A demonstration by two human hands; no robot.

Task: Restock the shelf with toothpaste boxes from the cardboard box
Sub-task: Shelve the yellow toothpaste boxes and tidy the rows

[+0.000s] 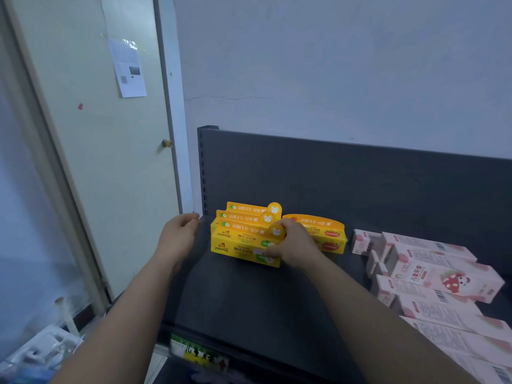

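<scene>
**Right hand on yellow stack, left hand free**

Head view only.

- Yellow toothpaste boxes just below frame centre, 6 o'clock, on the dark shelf close to its back panel. Glossy card, long rectangular shape, several stepped one behind another. Long axis running 9 to 3, right end dipping slightly. Printed fronts facing the camera: orange logo at the left, green patches at the right, round tooth-cartoon tabs sticking up at the right end.
- Right hand clamped on the stack's right end, fingers curled over the top, thumb on the front face.
- Left hand at 9 o'clock of the stack, apart from it, fingers loosely curled, nothing held, fingertips by the shelf's left edge.
- Orange-trimmed box at 3 o'clock of the stack, same 9-to-3 lie, partly hidden behind the right hand.
- Pink boxes at 4 o'clock, matte card, lying flat in a loose heap, barcodes and a strawberry cartoon showing.
- Shelf and panel: dark grey, smooth, matte metal look.
- Shelf label at 6 o'clock on the front lip, green and yellow.
- Pale door at 9 to 10 o'clock, with knob and taped paper sheet.
</scene>
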